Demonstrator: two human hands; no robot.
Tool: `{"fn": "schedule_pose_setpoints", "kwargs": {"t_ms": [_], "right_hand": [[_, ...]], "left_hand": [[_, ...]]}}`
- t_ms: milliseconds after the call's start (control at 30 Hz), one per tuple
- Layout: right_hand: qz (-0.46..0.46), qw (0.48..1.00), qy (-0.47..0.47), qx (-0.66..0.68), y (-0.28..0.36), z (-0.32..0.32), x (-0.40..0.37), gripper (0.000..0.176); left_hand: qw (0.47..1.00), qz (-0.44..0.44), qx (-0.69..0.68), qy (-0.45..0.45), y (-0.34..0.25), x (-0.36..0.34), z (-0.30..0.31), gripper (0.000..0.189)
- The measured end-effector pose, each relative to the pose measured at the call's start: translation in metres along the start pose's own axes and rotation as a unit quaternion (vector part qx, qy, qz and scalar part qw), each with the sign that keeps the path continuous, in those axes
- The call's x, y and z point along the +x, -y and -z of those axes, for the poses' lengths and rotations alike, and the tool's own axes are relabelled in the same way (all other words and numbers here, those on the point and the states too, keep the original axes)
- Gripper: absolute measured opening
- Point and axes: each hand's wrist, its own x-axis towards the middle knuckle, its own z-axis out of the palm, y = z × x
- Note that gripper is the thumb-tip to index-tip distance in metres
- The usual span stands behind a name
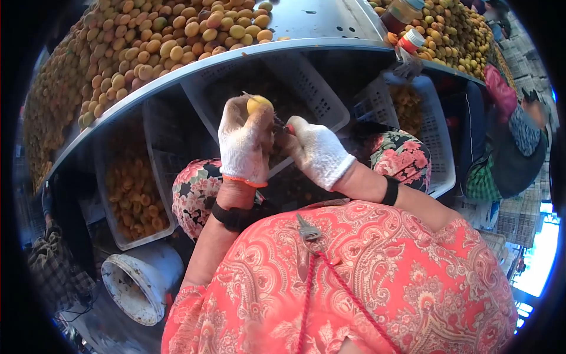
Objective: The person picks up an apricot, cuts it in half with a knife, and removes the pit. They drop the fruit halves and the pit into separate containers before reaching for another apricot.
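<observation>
My left hand point(244, 144), in a white knit glove with an orange cuff edge, pinches a yellow apricot point(258, 105) between thumb and fingers. A thin metal tip shows just above the fruit. My right hand point(318, 152), gloved in white too, is closed on a small tool with a red handle point(289, 128); its working end reaches toward the left hand and is mostly hidden. Both hands are above a white plastic crate point(321, 97), whose contents lie dark in shadow.
Whole apricots point(177, 35) are heaped on the metal table point(318, 23). A crate at left holds opened apricots point(135, 200); another crate point(439, 153) stands at right. A white bucket point(156, 268) lies tilted at lower left. A red white-capped container point(411, 41) sits by the table edge. People point(519, 147) sit on either side.
</observation>
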Motion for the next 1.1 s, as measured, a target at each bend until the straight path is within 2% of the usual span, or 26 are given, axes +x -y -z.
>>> {"fn": "schedule_pose_setpoints", "kwargs": {"t_ms": [67,200,233,367,433,467,567,700,767,867,1100], "right_hand": [[0.022,0.997,-0.028,-0.073,-0.007,-0.006,0.003,0.019],[0.026,0.994,-0.048,-0.098,-0.008,-0.007,0.007,0.025],[0.019,0.993,-0.048,-0.107,-0.008,-0.008,0.008,0.024],[0.04,0.993,-0.075,-0.079,-0.01,-0.004,0.007,0.025],[0.035,0.995,-0.077,-0.054,-0.009,0.003,0.004,0.026],[0.032,0.996,-0.077,-0.03,-0.008,0.005,0.004,0.026],[0.011,0.997,-0.074,-0.027,-0.006,0.013,0.003,0.027],[0.005,0.995,-0.072,-0.064,-0.007,0.009,0.006,0.027],[-0.012,0.995,-0.063,-0.074,-0.004,0.01,0.007,0.019],[0.022,0.994,-0.082,-0.068,-0.006,0.01,0.007,0.02],[0.001,0.997,-0.054,-0.059,0.003,0.013,0.008,0.019]], "left_hand": [[0.998,0.033,-0.028,-0.047,0.006,0.002,-0.001,0.024],[0.996,0.005,0.044,-0.081,0.023,0.008,-0.002,0.025],[0.995,0.003,0.073,-0.072,0.024,0.011,0.001,0.031],[0.995,-0.016,0.063,-0.071,0.027,0.014,0.0,0.032],[0.992,0.008,0.127,-0.009,0.02,0.014,0.001,0.03],[0.992,0.009,0.127,-0.009,0.018,0.014,-0.003,0.03],[0.999,-0.017,0.021,0.042,0.016,0.011,-0.015,0.03],[0.998,0.008,0.009,0.054,0.02,0.013,-0.003,0.028],[0.999,0.021,-0.002,0.049,0.024,0.014,-0.002,0.028],[0.998,0.025,-0.02,0.057,0.023,0.013,-0.004,0.028],[0.998,0.024,-0.032,0.051,0.018,0.015,-0.001,0.028]]}}
